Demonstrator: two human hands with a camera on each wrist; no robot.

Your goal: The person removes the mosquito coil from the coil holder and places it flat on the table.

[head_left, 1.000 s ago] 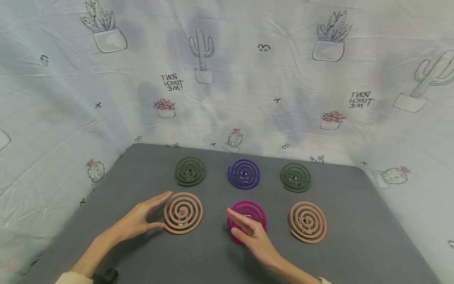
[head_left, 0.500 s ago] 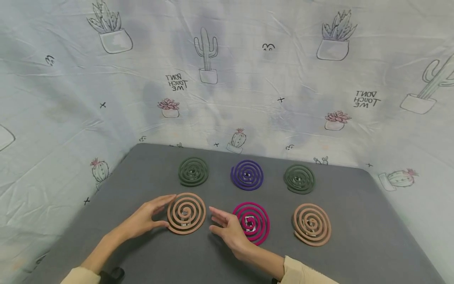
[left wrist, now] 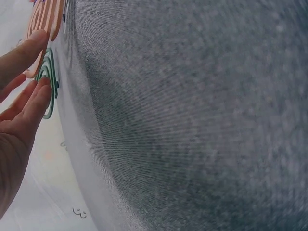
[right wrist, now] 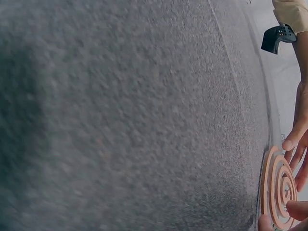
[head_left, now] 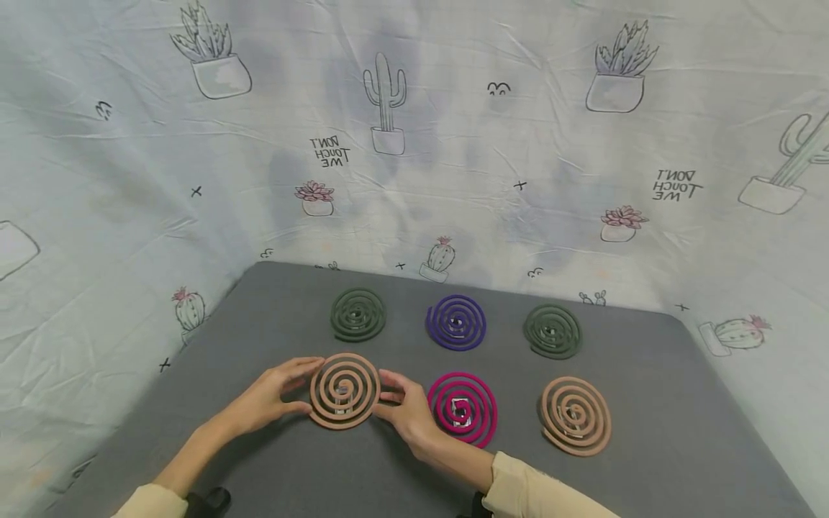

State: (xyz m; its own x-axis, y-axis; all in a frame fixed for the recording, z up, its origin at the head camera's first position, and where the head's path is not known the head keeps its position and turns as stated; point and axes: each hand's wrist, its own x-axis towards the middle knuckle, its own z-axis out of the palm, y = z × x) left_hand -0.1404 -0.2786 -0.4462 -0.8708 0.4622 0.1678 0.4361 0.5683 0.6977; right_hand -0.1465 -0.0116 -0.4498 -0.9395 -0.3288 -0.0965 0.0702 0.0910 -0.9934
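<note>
In the head view a tan mosquito coil [head_left: 345,388] lies flat over a small metal stand, front left. My left hand [head_left: 262,396] is at its left rim, thumb low and fingers high, set apart. At the right rim my right hand [head_left: 411,416] has its thumb and fingertips, also spread. The left wrist view has the left thumb [left wrist: 37,41] overlapping the tan coil [left wrist: 43,19]. In the right wrist view both hands flank the coil [right wrist: 276,187]. Just right of my right hand sits a magenta mosquito coil [head_left: 463,410].
Another tan coil [head_left: 575,415] lies front right. Behind are a green coil [head_left: 358,314], a purple coil [head_left: 456,321] and a second green coil [head_left: 553,331] in a row. A cactus-print cloth [head_left: 414,144] surrounds the grey tabletop [head_left: 304,475] at the back and sides.
My right hand has moved left from over the magenta coil to the right rim of the tan coil. My left hand stays by the left rim. The view has shifted slightly.
</note>
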